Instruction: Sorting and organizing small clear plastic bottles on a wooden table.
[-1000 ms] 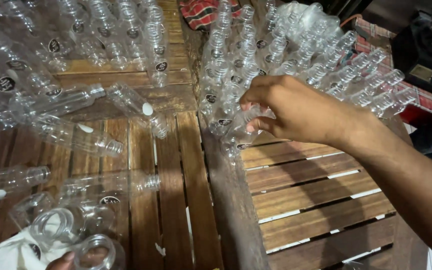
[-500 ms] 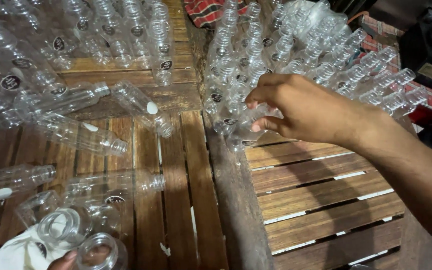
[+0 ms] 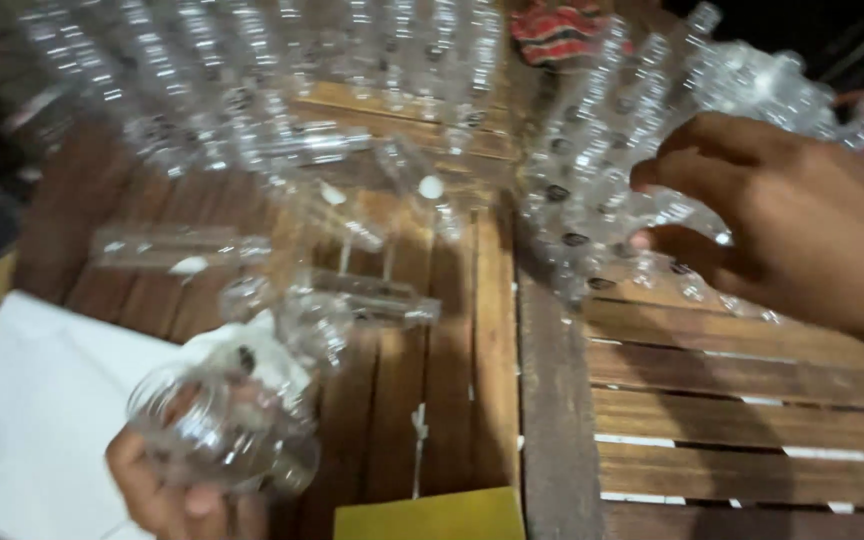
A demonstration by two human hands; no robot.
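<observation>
Right hand (image 3: 792, 225) pinches a clear bottle (image 3: 677, 215) in the slatted table's (image 3: 742, 400) far cluster; left hand (image 3: 177, 490) clasps several bottles (image 3: 227, 420) near its front edge.

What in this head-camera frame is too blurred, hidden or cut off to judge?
- Upper bottle rows: motion blur, no count possible.
- Right hand: fingertips buried among right-side bottles; grip unclear.
- Left hand: cut by bottom edge, behind clear bottles.
- Yellow object: cropped; kind unclear.

Far bottle rows (image 3: 282, 60) motion-blurred; left hand (image 3: 167, 490) cut off by bottom edge, fingers behind bottles (image 3: 222, 425)
</observation>
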